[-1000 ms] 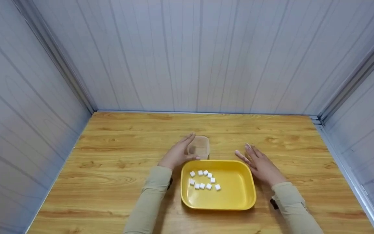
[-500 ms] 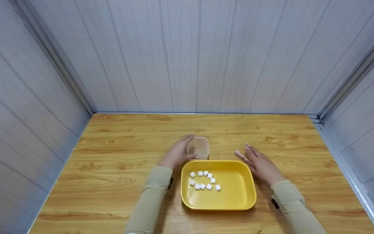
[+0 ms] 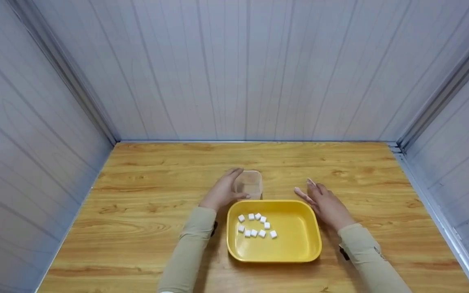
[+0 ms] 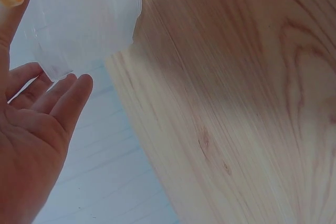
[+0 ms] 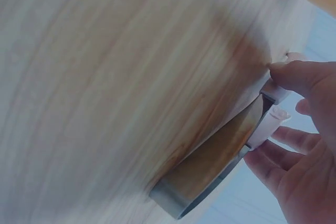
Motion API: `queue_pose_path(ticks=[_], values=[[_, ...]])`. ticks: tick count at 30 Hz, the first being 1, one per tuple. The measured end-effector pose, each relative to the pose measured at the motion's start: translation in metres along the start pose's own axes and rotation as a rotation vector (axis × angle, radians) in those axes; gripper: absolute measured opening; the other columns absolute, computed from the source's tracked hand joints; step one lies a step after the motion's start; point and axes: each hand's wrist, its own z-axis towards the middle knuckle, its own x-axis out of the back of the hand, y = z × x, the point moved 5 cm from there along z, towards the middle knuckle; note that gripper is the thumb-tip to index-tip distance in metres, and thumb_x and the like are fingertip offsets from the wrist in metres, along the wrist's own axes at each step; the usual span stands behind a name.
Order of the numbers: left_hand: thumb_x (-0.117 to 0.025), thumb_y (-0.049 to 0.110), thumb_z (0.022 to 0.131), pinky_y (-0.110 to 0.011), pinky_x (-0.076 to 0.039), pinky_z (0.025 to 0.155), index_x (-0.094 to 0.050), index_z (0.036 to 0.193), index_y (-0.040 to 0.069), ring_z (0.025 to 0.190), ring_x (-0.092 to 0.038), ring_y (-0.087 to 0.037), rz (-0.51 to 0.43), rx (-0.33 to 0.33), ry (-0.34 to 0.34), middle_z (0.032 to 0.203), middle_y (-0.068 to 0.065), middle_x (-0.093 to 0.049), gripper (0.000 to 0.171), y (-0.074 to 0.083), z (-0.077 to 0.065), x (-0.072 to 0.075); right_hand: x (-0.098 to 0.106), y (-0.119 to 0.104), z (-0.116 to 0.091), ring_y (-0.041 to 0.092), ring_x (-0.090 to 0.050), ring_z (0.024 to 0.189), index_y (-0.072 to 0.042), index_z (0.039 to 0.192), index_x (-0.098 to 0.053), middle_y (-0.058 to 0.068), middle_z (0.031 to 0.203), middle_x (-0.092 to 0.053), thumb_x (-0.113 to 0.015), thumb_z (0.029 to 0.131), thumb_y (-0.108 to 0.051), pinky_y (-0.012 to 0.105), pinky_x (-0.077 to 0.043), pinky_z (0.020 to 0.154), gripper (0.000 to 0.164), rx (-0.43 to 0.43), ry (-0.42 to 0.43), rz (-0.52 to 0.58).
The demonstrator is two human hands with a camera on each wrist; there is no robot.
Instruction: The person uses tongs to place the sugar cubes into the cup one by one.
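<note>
My left hand (image 3: 220, 192) grips a small clear plastic container (image 3: 251, 185) from its left side, thumb on the near side, fingers round the far side. The left wrist view shows the same container (image 4: 89, 14) with several fingertips at its edge. In the right wrist view, my right hand (image 5: 307, 150) holds tongs (image 5: 205, 161) made of a bent metal strip with pale pink ends, between thumb and fingers. From the head view, the tongs' pink tips (image 3: 303, 194) stand apart, just past the fingers. Several white cubes (image 3: 262, 233) lie in a yellow tray (image 3: 295, 249) between the forearms.
The wood-grain table (image 3: 149, 179) carries all of this. Pale panels (image 3: 226, 73) rise behind the table and on both sides. The tray's far rim stands close in front of the container, and its right side is beside my right hand.
</note>
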Motion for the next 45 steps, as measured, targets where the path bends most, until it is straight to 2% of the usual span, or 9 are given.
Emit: queue_pose_path(ticks=[6, 12, 15, 20, 26, 32, 39, 45], values=[[-0.08, 0.029, 0.079, -0.039, -0.027, 0.113, -0.035, 0.146, 0.001, 0.137, -0.031, -0.031, -0.02, 0.016, -0.008, 0.15, -0.018, -0.032, 0.086, -0.002, 0.003, 0.0, 0.002, -0.002, 0.003, 0.043, -0.056, 0.102, -0.011, 0.151, -0.029, 0.026, 0.121, -0.052, -0.056, 0.098, -0.024, 0.056, -0.05, 0.085, 0.061, 0.003, 0.036, -0.056], [-0.08, 0.027, 0.079, -0.039, -0.032, 0.111, -0.035, 0.146, 0.001, 0.136, -0.032, -0.031, -0.062, 0.023, -0.02, 0.15, -0.018, -0.031, 0.085, -0.002, 0.003, -0.001, 0.001, 0.0, 0.0, 0.043, -0.055, 0.095, 0.008, 0.133, -0.046, 0.027, 0.11, -0.052, -0.064, 0.093, -0.018, 0.054, -0.052, 0.081, 0.051, 0.016, 0.088, -0.123], [-0.08, 0.025, 0.078, -0.038, -0.038, 0.107, -0.035, 0.146, 0.001, 0.132, -0.037, -0.033, -0.101, 0.034, -0.023, 0.15, -0.018, -0.031, 0.085, -0.003, 0.001, -0.002, 0.001, 0.001, -0.001, 0.042, -0.055, 0.094, 0.012, 0.126, -0.049, 0.027, 0.108, -0.051, -0.068, 0.09, -0.016, 0.053, -0.052, 0.081, 0.05, 0.019, 0.09, -0.138], [-0.082, 0.021, 0.077, -0.038, -0.043, 0.102, -0.036, 0.146, 0.001, 0.126, -0.045, -0.036, -0.147, 0.046, -0.019, 0.15, -0.019, -0.031, 0.085, -0.006, 0.002, -0.003, 0.001, 0.0, 0.0, 0.042, -0.054, 0.094, 0.011, 0.126, -0.049, 0.027, 0.107, -0.05, -0.068, 0.089, -0.016, 0.054, -0.053, 0.077, 0.049, 0.007, 0.083, -0.126], [-0.083, 0.023, 0.075, -0.036, -0.044, 0.102, -0.037, 0.146, 0.003, 0.125, -0.045, -0.034, -0.134, 0.068, -0.026, 0.15, -0.015, -0.032, 0.086, -0.006, 0.004, -0.002, 0.002, 0.001, 0.002, 0.042, -0.054, 0.089, 0.011, 0.125, -0.05, 0.026, 0.102, -0.051, -0.066, 0.09, -0.014, 0.055, -0.053, 0.069, 0.046, -0.032, 0.059, -0.129], [-0.084, 0.022, 0.074, -0.038, -0.043, 0.102, -0.039, 0.144, 0.002, 0.126, -0.044, -0.032, -0.128, 0.064, -0.019, 0.149, -0.017, -0.032, 0.086, -0.004, 0.004, -0.001, 0.004, 0.004, 0.003, 0.041, -0.055, 0.084, 0.011, 0.119, -0.053, 0.025, 0.096, -0.052, -0.07, 0.085, -0.011, 0.055, -0.053, 0.069, 0.045, -0.021, 0.053, -0.132], [-0.085, 0.023, 0.073, -0.038, -0.04, 0.105, -0.04, 0.144, 0.001, 0.129, -0.04, -0.032, -0.134, 0.053, -0.01, 0.148, -0.019, -0.033, 0.087, -0.005, 0.006, -0.001, 0.006, 0.008, 0.004, 0.041, -0.054, 0.086, 0.008, 0.115, -0.055, 0.023, 0.096, -0.051, -0.077, 0.076, -0.007, 0.055, -0.052, 0.071, 0.047, -0.018, 0.026, -0.113], [-0.087, 0.023, 0.07, -0.037, -0.043, 0.102, -0.039, 0.143, 0.0, 0.125, -0.044, -0.034, -0.123, 0.023, -0.003, 0.145, -0.02, -0.036, 0.091, -0.006, 0.007, -0.002, 0.006, 0.009, 0.002, 0.042, -0.052, 0.09, 0.007, 0.125, -0.052, 0.025, 0.104, -0.051, -0.075, 0.081, -0.016, 0.057, -0.05, 0.072, 0.054, -0.048, 0.001, -0.103]])
